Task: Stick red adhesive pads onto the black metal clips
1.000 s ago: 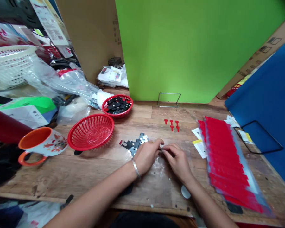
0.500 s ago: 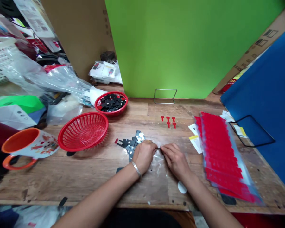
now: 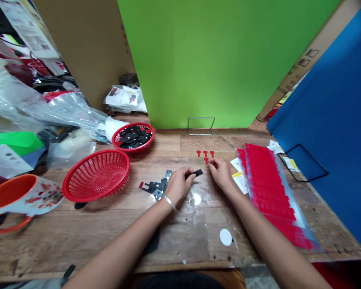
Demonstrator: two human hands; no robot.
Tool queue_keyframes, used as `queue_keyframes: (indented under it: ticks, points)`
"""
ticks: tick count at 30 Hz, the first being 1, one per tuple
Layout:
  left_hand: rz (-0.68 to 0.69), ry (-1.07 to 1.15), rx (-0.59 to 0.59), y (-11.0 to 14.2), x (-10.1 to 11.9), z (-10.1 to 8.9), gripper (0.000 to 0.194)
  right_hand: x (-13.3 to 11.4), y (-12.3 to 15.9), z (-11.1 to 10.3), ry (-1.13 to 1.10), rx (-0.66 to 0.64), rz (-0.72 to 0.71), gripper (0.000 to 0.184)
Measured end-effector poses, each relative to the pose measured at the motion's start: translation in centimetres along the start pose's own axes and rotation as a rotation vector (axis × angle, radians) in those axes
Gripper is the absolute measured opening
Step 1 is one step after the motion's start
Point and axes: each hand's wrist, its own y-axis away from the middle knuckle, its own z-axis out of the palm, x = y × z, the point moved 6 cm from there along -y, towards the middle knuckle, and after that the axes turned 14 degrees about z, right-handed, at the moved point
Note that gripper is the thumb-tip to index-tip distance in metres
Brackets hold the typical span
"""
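My left hand (image 3: 180, 184) is closed around a small flat black strip (image 3: 197, 173), which sticks out to the right from between thumb and fingers. Beside that hand, on the left, lies a loose pile of dark metal plates (image 3: 156, 188), one with a red tip. My right hand (image 3: 220, 173) reaches to the red T-shaped pieces (image 3: 205, 153) laid out on the table. Its thumb and fingertips are pinched together at the lower right of that group. Whatever is between them is hidden.
A red basket (image 3: 74, 188) stands left, with a smaller red basket (image 3: 150, 142) of black parts behind it. An orange-and-white mug (image 3: 39, 196) is far left. Plastic-wrapped red strips (image 3: 267, 188) lie right. A green panel (image 3: 198, 60) and wire stand (image 3: 201, 134) are behind.
My right hand has let go of the black strip and moved up to the red T-shaped pieces, covering one. The strip stays in my left hand. The view has shifted rightward.
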Motion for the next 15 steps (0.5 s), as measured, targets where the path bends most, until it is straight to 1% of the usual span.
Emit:
queue_keyframes:
  ticks: [2, 4, 7, 11, 13, 15]
  points:
    - [-0.180, 0.285, 0.098, -1.8, -1.6, 0.9, 0.006, 0.0, -2.3, 0.3, 0.059, 0.029, 0.019, 0.018]
    - [-0.288, 0.419, 0.141, -3.5, -2.8, 2.1, 0.006, 0.0, -3.9, 0.9, 0.117, 0.020, 0.038, 0.015]
    - [-0.356, 0.452, 0.149, -5.8, -4.2, 3.5, 0.005, 0.1, -5.1, 1.6, 0.192, -0.033, 0.072, 0.011]
    - [-0.438, 0.491, 0.134, -7.5, -5.2, 4.9, 0.003, 0.5, -5.9, 2.0, 0.262, -0.106, 0.109, 0.011]
    - [-0.472, 0.500, 0.126, -8.1, -5.4, 5.5, 0.009, 0.6, -6.0, 1.9, 0.279, -0.122, 0.104, 0.010]
    - [-0.501, 0.506, 0.118, -8.4, -5.6, 5.9, 0.016, 0.6, -5.8, 1.9, 0.280, -0.106, 0.086, 0.009]
